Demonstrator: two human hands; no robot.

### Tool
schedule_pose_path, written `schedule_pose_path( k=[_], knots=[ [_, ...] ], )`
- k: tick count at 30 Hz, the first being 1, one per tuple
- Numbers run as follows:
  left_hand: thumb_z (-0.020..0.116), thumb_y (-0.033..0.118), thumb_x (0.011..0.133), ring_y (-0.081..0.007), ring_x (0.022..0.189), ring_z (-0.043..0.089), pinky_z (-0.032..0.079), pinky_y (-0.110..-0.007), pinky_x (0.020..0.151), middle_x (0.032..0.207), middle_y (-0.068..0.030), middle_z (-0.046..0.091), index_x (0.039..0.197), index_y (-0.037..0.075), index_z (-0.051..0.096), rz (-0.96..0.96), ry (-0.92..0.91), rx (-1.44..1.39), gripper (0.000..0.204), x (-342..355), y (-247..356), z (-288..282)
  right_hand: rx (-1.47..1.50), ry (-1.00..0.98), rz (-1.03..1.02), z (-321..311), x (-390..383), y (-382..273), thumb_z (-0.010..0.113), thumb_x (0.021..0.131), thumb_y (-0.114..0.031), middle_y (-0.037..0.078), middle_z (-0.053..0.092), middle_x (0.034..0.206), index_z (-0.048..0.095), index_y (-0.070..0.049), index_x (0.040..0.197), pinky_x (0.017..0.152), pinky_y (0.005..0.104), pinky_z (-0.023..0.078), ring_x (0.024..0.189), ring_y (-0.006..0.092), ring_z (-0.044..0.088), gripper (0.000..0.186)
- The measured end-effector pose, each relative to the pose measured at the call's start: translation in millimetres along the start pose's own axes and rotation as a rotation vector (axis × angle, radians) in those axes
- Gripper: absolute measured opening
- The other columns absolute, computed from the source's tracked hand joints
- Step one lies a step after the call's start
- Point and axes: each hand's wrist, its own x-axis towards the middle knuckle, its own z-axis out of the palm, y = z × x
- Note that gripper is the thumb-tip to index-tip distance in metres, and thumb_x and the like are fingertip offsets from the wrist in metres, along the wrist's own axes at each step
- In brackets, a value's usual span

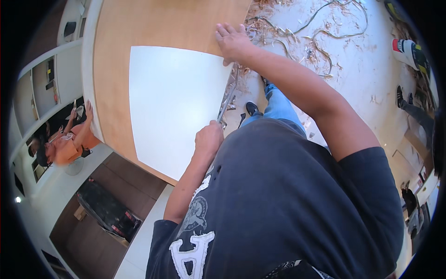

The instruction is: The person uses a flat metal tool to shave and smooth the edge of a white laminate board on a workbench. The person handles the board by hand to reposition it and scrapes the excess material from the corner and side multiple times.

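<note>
A smooth white sheet (174,107) lies on a light wood panel (172,23), close to my body. My right hand (232,44) rests flat with spread fingers on the panel's right edge, at the far right corner of the sheet. My left hand (209,139) is closed at the sheet's near right edge, by my waist. Whatever sits inside its curled fingers is hidden. A narrow greyish strip (226,103) runs along the edge just beyond that hand; its kind is unclear.
Wood shavings (344,51) and a dark cord (320,32) litter the floor at the far right. A white bucket (405,52) stands farther right. A person in orange (69,148) is at the left, beyond the panel. A long black case (107,204) lies lower left.
</note>
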Motion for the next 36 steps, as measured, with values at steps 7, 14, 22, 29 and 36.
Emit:
schedule_pose_path(
  k=[7, 14, 22, 29, 36],
  knots=[
    [0.047, 0.024, 0.099, -0.0433, 0.074, 0.070, 0.055, -0.052, 0.070, 0.076, -0.0285, 0.068, 0.096, -0.006, 0.057, 0.038, 0.105, -0.037, 0.031, -45, -34, 21, 0.441, 0.546, 0.546, 74, -53, -79, 0.085, 0.070, -0.044, 0.029, 0.032, 0.153, 0.037, 0.005, 0.146, 0.114, 0.0574, 0.028, 0.146, 0.0390, 0.027, 0.103],
    [0.048, 0.023, 0.099, -0.0422, 0.071, 0.070, 0.055, -0.052, 0.068, 0.074, -0.0268, 0.068, 0.093, -0.005, 0.056, 0.099, 0.220, -0.029, 0.030, -63, -49, 40, 0.702, 0.209, 0.613, 71, -65, -70, 0.087, 0.068, -0.049, 0.017, 0.073, 0.097, 0.068, 0.004, 0.108, 0.080, 0.0349, 0.056, 0.091, 0.0285, 0.073, 0.070],
    [0.047, 0.026, 0.101, -0.0445, 0.071, 0.068, 0.054, -0.054, 0.068, 0.072, -0.0269, 0.067, 0.092, -0.003, 0.056, 0.104, 0.287, 0.050, 0.032, -73, -56, 38, 1.627, 0.063, 0.463, 117, -46, -50, 0.084, 0.077, -0.031, 0.012, 0.071, 0.084, 0.073, 0.004, 0.097, 0.063, 0.0352, 0.053, 0.071, 0.0219, 0.067, 0.041],
    [0.049, 0.010, 0.091, -0.0440, 0.082, 0.071, 0.056, -0.052, 0.076, 0.086, -0.0297, 0.070, 0.099, -0.007, 0.059, 0.030, 0.150, 0.111, 0.022, -43, -39, 36, 1.499, 0.083, 0.458, 112, -42, -42, 0.089, 0.073, -0.025, 0.014, 0.072, 0.089, 0.070, 0.007, 0.097, 0.059, 0.0346, 0.053, 0.069, 0.0236, 0.070, 0.044],
    [0.045, 0.013, 0.092, -0.0459, 0.090, 0.069, 0.054, -0.053, 0.081, 0.093, -0.0335, 0.068, 0.100, -0.008, 0.061, -0.004, 0.078, 0.066, 0.027, -7, -35, 49, 1.458, 0.070, 0.468, 119, -26, -46, 0.089, 0.072, -0.029, 0.014, 0.071, 0.085, 0.071, 0.009, 0.094, 0.059, 0.0338, 0.054, 0.066, 0.0222, 0.068, 0.047]
  ],
)
